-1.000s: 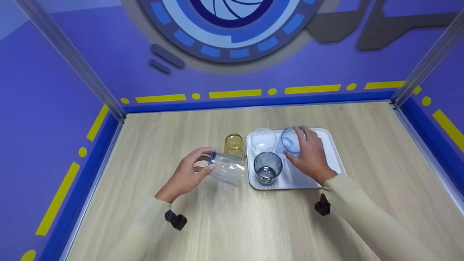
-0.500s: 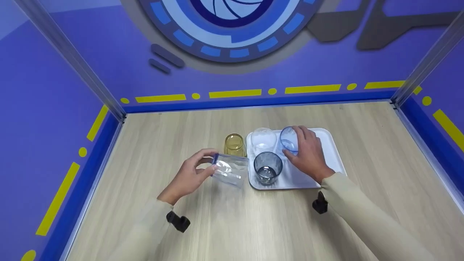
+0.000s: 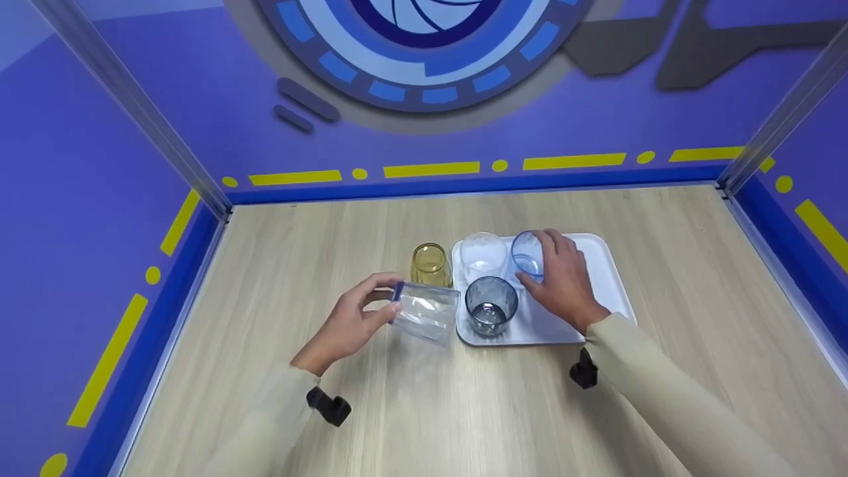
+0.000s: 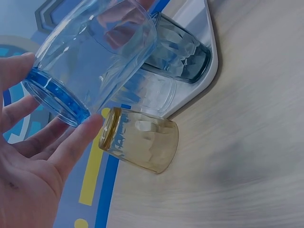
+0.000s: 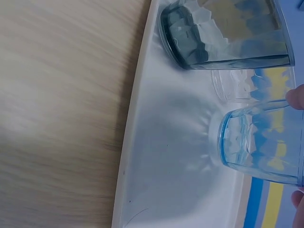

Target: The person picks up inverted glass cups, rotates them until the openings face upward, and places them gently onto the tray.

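Note:
My left hand (image 3: 387, 295) holds a clear glass with a blue base (image 3: 427, 311) by that base, tipped on its side above the table, its mouth toward the tray. In the left wrist view the fingers (image 4: 71, 147) curl round the blue base of that glass (image 4: 90, 61). My right hand (image 3: 538, 260) grips a light blue glass (image 3: 525, 250) standing at the back of the white tray (image 3: 606, 278). In the right wrist view this blue glass (image 5: 261, 142) rests on the tray (image 5: 166, 156), a fingertip (image 5: 297, 97) at its side.
A grey faceted glass (image 3: 490, 306) stands at the tray's front left and a clear glass (image 3: 482, 252) at its back left. A yellow glass (image 3: 430, 265) stands on the wooden table (image 3: 695, 318) just left of the tray. Purple walls enclose three sides.
My left hand has carried the tilted glass a little to the right, closer to the tray's left edge. The right hand has stayed on the blue glass.

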### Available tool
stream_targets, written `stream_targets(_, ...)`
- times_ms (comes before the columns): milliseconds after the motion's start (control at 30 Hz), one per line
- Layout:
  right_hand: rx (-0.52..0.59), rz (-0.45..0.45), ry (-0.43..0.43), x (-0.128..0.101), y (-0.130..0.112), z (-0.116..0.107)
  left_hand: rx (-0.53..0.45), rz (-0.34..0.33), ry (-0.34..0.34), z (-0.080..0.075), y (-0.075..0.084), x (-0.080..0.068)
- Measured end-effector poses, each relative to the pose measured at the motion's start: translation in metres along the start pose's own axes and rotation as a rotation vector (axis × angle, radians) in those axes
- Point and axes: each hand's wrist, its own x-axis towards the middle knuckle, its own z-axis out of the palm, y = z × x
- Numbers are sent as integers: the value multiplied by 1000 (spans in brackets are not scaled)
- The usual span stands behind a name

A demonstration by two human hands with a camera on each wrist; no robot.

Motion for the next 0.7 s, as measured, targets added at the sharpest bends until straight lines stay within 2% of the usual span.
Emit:
stream_targets(533,1,2,-10,1,2,4,-41,51,11,6,-2,-2)
stream_targets(700,3,27,-21,1,2,6,-78,21,10,7,-4,-2)
